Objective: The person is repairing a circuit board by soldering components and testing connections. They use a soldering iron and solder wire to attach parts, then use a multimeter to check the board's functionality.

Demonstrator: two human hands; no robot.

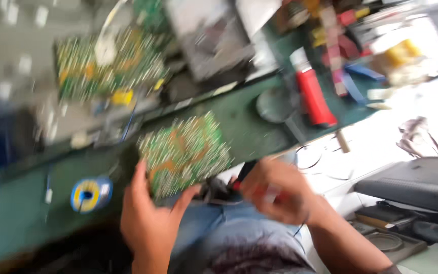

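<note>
Green bench w/ 2nd board at rear. Board sits over the lap at bench edge, solder side up; prob light, stiff, pins sharp + fragile, so grip by edges. L hand closed on its lower edge. R hand curled round red-handled tool, blurred. Red bottle w/ white cap center-right; blue-yellow solder reel left.

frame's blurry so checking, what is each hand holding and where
Left hand grips the green circuit board by its lower edge. Right hand holds something red and black; blur hides what.
</note>
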